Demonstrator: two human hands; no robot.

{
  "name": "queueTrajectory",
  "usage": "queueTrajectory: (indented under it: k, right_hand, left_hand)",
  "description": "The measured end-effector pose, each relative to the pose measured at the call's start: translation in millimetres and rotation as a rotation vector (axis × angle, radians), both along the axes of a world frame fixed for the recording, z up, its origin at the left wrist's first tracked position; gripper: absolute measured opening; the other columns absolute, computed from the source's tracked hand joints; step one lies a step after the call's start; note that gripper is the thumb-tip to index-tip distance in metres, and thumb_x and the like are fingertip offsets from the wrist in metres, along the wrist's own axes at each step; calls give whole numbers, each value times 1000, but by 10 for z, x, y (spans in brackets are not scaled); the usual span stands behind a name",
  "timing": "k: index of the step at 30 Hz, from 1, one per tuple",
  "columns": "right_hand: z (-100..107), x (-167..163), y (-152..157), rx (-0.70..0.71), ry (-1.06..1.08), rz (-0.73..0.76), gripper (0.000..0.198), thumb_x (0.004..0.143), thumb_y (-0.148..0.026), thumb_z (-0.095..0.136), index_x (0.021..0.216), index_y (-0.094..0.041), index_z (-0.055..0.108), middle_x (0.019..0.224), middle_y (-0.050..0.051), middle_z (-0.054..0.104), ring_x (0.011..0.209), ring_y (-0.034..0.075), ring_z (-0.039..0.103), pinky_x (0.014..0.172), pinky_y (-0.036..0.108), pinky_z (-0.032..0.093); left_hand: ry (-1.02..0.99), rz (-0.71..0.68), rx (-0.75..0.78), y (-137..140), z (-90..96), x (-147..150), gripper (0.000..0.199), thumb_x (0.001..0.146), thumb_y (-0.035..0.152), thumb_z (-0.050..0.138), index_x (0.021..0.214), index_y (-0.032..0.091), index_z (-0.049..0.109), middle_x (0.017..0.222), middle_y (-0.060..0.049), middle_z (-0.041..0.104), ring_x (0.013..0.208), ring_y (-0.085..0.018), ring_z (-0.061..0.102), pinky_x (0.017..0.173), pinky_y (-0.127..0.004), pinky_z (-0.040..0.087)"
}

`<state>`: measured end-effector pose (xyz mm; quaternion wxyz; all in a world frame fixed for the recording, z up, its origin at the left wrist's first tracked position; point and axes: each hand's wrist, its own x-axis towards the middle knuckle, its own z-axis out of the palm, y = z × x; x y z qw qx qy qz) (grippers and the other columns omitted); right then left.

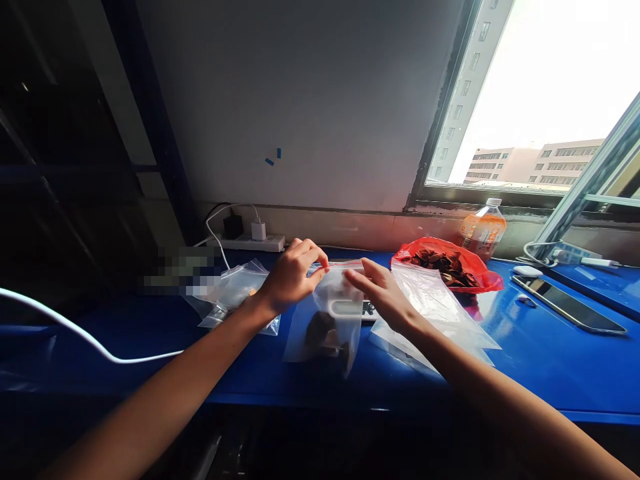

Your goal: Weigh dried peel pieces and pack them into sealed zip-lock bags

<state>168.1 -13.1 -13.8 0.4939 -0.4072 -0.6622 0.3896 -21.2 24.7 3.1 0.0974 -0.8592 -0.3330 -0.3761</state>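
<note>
A clear zip bag (323, 337) with a red line along its top hangs over the middle of the blue table. Dark brown dried pieces (323, 328) sit low inside it, somewhat blurred. My left hand (297, 272) pinches the bag's upper left corner between thumb and fingers. At the upper right corner is my right hand (383, 293), thumb and index finger apart beside the bag's edge. Behind the bag, partly covered, lies a white device with a small dark display (369, 309), apparently a scale.
Flat empty bags (425, 313) lie right of centre, filled bags (233, 297) at left. A red plastic bag (400, 257) holds dark dried pieces, near an orange drink bottle (483, 230). A phone (570, 305) rests at right; a power strip (240, 244) stands against the wall.
</note>
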Motion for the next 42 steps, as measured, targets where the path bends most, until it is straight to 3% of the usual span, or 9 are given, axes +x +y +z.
queueTrajectory:
  k: [3, 6, 9, 13, 22, 27, 35, 42]
  right_hand:
    - [76, 82, 17, -44, -50, -9, 46, 83, -61, 44, 70, -19, 54, 72, 2, 56, 66, 14, 50, 58, 27, 40]
    - [116, 170, 42, -56, -71, -6, 35, 80, -53, 55, 69, -20, 53, 66, -1, 51, 61, 12, 45, 54, 25, 35]
    - [123, 254, 62, -157, -63, 164, 21, 72, -37, 66, 80, -22, 54, 70, -2, 57, 63, 12, 48, 54, 24, 35]
    - [107, 321, 84, -261, -78, 303, 28, 68, -30, 68, 91, -22, 54, 69, -2, 59, 61, 12, 50, 51, 23, 34]
    - [37, 269, 96, -274, -11, 351, 23, 68, -25, 64, 88, -22, 53, 74, -2, 60, 62, 11, 50, 52, 22, 33]
    - [30, 253, 72, -249, -15, 342, 21, 68, -22, 61, 86, -22, 51, 68, -3, 60, 59, 11, 49, 52, 22, 31]
    - [31, 236, 70, -201, -71, 285, 26, 68, -28, 65, 88, -22, 50, 69, -4, 57, 59, 10, 46, 51, 22, 30]
    - [7, 260, 85, -162, -61, 327, 24, 70, -31, 64, 89, -22, 51, 69, -2, 62, 56, 11, 47, 48, 22, 28]
  left_hand:
    - [76, -93, -12, -36, -14, 28, 7, 83, 13, 56, 80, 18, 60, 87, -2, 62, 85, -18, 52, 82, -32, 45]
    - [138, -159, 3, -88, -52, 80, 8, 84, 11, 55, 81, 18, 59, 83, -3, 62, 84, -18, 53, 79, -31, 45]
    - [182, -211, 14, -139, -84, 132, 10, 86, 12, 53, 81, 17, 60, 82, -3, 64, 83, -17, 54, 77, -30, 46]
    - [186, -261, 2, -177, -94, 158, 10, 87, 13, 53, 82, 17, 61, 82, -3, 65, 83, -17, 56, 77, -30, 47]
    - [154, -326, 29, -193, -90, 161, 19, 92, 19, 48, 80, 16, 63, 80, -5, 66, 81, -17, 59, 77, -32, 50]
    - [177, -335, 31, -193, -93, 166, 11, 89, 18, 54, 87, 16, 65, 85, -5, 68, 83, -17, 58, 79, -31, 50]
    - [214, -273, 49, -188, -83, 159, 17, 90, 18, 50, 80, 17, 64, 80, -4, 65, 79, -16, 56, 75, -30, 49]
    - [176, -301, 42, -188, -88, 160, 16, 89, 16, 50, 80, 17, 64, 81, -5, 66, 81, -17, 58, 77, -30, 49]
